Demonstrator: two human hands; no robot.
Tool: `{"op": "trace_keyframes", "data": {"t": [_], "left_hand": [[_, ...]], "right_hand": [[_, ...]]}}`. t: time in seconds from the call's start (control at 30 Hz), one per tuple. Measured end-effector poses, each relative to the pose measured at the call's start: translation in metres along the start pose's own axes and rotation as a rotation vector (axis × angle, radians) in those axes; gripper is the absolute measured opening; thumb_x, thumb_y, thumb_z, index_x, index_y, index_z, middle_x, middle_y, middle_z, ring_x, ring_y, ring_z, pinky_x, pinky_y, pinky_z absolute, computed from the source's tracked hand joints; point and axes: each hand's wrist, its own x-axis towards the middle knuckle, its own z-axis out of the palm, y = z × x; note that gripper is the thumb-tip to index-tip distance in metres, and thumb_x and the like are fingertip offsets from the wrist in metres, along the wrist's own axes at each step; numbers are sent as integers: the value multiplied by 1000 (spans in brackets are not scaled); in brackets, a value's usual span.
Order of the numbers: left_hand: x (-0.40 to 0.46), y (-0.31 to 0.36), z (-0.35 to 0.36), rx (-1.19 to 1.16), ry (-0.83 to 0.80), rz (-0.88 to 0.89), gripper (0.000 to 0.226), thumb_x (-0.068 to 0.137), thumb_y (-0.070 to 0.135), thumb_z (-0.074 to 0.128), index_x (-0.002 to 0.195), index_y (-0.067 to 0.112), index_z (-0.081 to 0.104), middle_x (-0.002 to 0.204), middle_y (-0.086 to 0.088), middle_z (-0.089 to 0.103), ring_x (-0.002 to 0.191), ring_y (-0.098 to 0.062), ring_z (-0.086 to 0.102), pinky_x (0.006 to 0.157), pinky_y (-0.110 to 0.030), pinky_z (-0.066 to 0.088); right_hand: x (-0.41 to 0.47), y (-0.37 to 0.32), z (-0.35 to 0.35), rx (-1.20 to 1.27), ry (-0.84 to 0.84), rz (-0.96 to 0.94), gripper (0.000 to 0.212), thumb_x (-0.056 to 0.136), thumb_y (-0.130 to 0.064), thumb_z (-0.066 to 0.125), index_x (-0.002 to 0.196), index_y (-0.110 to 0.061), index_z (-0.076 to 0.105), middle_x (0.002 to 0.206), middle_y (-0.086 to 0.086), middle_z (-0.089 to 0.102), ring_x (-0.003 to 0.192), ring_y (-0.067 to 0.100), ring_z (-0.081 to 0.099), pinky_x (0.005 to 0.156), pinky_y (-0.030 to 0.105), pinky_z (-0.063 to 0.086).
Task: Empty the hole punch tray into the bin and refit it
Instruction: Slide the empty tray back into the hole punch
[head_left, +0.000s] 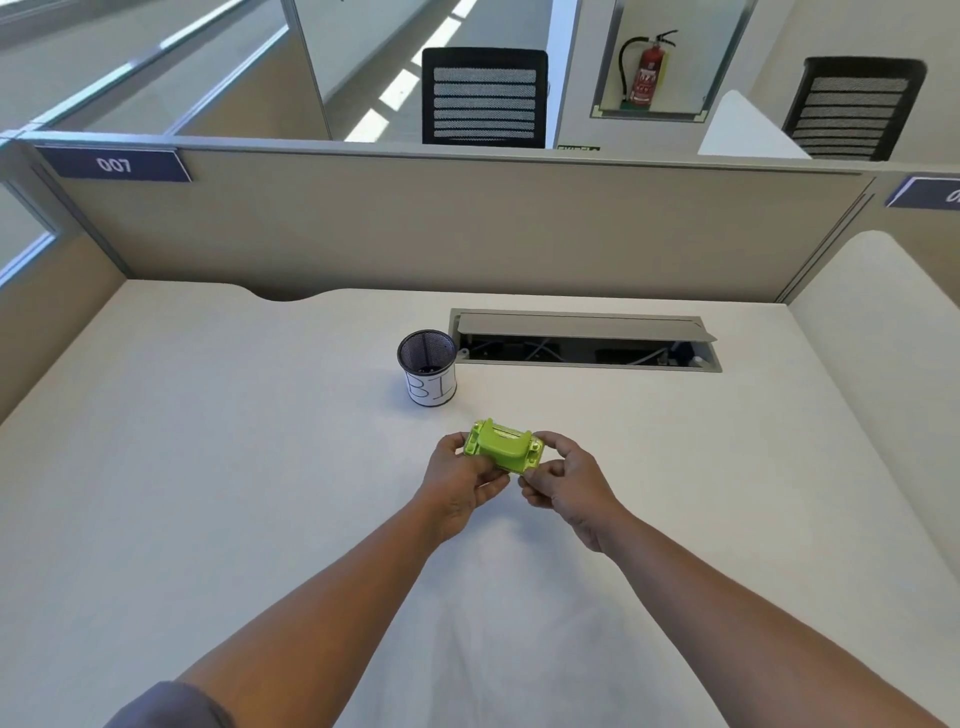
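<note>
Two bare forearms are reaching out from the bottom of the view over the broad, matte white desk (208, 467), and they are meeting near its middle. The left hand (460, 480) is pinching the left end of the hole punch (503, 447), and the right hand (563, 480) is pinching its right end, so both hands are closed on the same thing, one at each side. The hole punch is being held just above the desk, its long axis running left to right across the view, slightly tilted down toward the right. It is a small, blocky piece of glossy lime-green plastic with rounded corners. Whether its tray is on or already off, I cannot tell from here.

The bin (427, 368) is standing upright beyond the hands and a little to the left, apart from them, so the left hand is lying nearer to it. It is a small round cup of dark wire mesh, open at the top, with a white paper label wrapped round its lower half. By my judgement, the coming move is depending on carrying the punch forward and leftward over that narrow mouth.
</note>
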Motion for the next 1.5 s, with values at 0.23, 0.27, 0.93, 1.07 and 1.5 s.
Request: {"op": "trace_keyframes", "data": {"t": [0.23,0.27,0.93,1.07,1.5], "left_hand": [[2,14,-7,31,54,-49,22,98,23,49,104,10,67,99,-12,69,84,-30,66,83,-42,58],[3,15,-7,72,75,-53,22,100,26,50,105,10,65,98,-11,70,84,-30,67,80,-41,60],[10,12,-7,375,35,-171,21,93,10,53,109,2,64,99,-17,70,79,-31,74,71,-42,63],[12,18,-9,495,8,-175,19,97,12,52,107,8,67,97,-12,71,74,-26,72,76,-40,62],[18,36,-2,1091,-319,-84,38,96,1,48,113,24,74,99,-12,73,84,-20,70,81,-34,62]], "right_hand": [[-2,1,-6,11,-52,14,48,91,7,64,132,-17,58,93,18,61,81,25,67,76,29,60],[-1,1,-6,66,-42,42,44,90,6,64,129,-15,60,96,17,64,83,26,67,76,28,60],[7,3,-17,51,127,224,10,93,-9,64,84,-9,68,79,11,65,62,21,61,51,27,56],[7,4,-20,60,143,227,8,93,-10,65,86,-9,69,81,11,66,62,21,62,52,27,56],[9,-11,-29,-75,-43,324,16,93,-4,62,105,-4,73,80,9,69,58,20,64,59,29,56]]}}
